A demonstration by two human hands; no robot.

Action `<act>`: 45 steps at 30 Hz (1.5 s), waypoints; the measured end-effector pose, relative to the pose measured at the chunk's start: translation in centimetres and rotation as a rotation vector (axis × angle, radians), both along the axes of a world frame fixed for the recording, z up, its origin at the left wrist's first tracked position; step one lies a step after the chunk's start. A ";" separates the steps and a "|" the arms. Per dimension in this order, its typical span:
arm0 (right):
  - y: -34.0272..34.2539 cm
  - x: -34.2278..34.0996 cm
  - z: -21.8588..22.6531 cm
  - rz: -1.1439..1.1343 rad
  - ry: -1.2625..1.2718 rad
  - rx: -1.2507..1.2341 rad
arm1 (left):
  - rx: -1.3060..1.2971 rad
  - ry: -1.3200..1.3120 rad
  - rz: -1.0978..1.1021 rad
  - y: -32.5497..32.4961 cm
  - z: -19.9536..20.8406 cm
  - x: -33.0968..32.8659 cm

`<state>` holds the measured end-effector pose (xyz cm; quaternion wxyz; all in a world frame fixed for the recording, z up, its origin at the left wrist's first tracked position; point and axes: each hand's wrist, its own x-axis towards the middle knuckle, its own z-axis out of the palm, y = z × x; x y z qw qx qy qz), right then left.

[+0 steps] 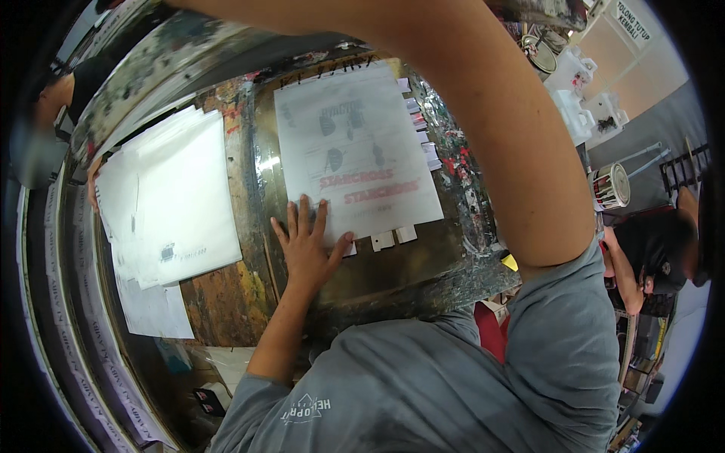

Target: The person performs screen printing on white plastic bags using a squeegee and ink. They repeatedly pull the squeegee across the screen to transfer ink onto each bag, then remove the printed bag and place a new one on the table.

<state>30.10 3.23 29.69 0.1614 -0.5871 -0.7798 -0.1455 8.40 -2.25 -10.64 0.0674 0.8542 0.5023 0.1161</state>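
Note:
My left hand [307,238] lies flat with fingers spread on the lower left corner of a thin white printed sheet [362,143]. Grey shapes and red lettering show on that sheet, which rests on a dark, shiny board [340,275]. Small pale tabs [383,241] stick out along its lower and right edges. My right arm is raised and bent across the top of the view; its hand is beyond the upper edge. Near that forearm, at the upper left, a paint-spattered frame or panel [177,49] slants over the table.
Left of the board lies a stack of white sheets [170,196] on the stained wooden table [219,302]. A person's hand [94,181] touches the stack's left edge. Paint cans [610,186] and white plastic containers [572,113] stand at right, near another person [649,253].

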 end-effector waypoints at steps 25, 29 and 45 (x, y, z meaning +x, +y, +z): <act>-10.1 1.2 -26.6 0.144 0.103 -0.441 | -0.381 -0.832 0.470 -4.1 4.9 -10.8; -12.7 -0.4 -31.0 0.097 0.166 -0.498 | 0.015 -0.227 0.372 -4.9 0.3 -11.6; 26.1 6.2 -33.5 0.177 0.058 -0.361 | -0.112 -0.395 0.323 -4.8 0.1 -12.8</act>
